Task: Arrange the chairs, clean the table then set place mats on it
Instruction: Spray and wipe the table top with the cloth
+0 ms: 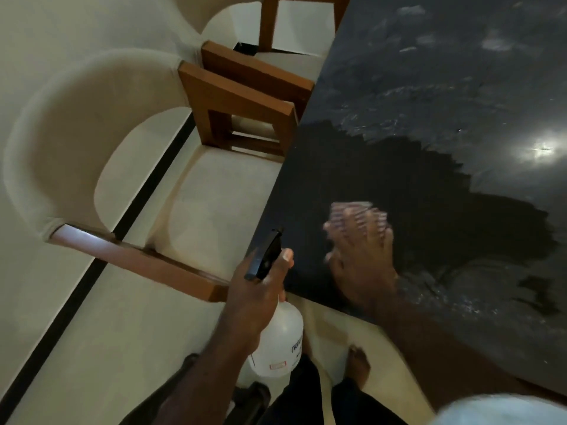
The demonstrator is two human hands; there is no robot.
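A dark glossy table (429, 102) fills the right side. My right hand (365, 265) presses a striped cloth (352, 214) flat on the table near its front left corner; both are blurred. My left hand (257, 289) holds a white spray bottle (280, 342) with a black trigger head (265, 256), just off the table's corner. A cream upholstered chair (129, 154) with wooden arms stands tucked against the table's left edge. Behind it is a second chair (285, 41) of the same kind.
Pale floor with a black inlay line (92, 271) runs along the left. My bare foot (359, 366) stands on the floor below the table corner. Wet smears and a bright lamp reflection (541, 148) show on the tabletop.
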